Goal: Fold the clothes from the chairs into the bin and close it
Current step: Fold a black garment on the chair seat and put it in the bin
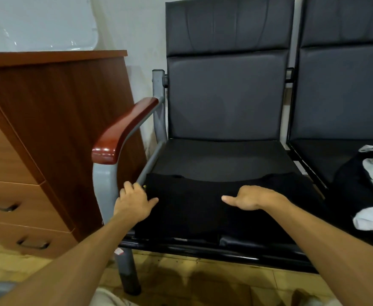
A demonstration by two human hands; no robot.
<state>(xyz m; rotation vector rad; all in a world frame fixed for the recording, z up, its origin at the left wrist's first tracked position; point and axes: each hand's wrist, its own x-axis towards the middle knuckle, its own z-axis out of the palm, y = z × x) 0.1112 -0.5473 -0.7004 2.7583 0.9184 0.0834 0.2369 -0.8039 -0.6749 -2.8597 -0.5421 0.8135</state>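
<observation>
A black garment [194,208] lies flat over the front half of the left chair's seat [220,160]. My left hand [134,203] sits at the garment's left edge, fingers curled over that edge by the grey seat rail. My right hand [254,197] lies palm down on the garment's middle right, thumb stretched out to the left and fingers hidden behind the hand. On the neighbouring seat at the right lies a heap of black and light grey clothes [371,186]. No bin is in view.
A brown wooden drawer cabinet [48,133] stands close on the left, next to the chair's red-brown armrest [123,131] on its grey frame. The chair backs [225,85] rise against a white wall. Tiled floor runs below the seats.
</observation>
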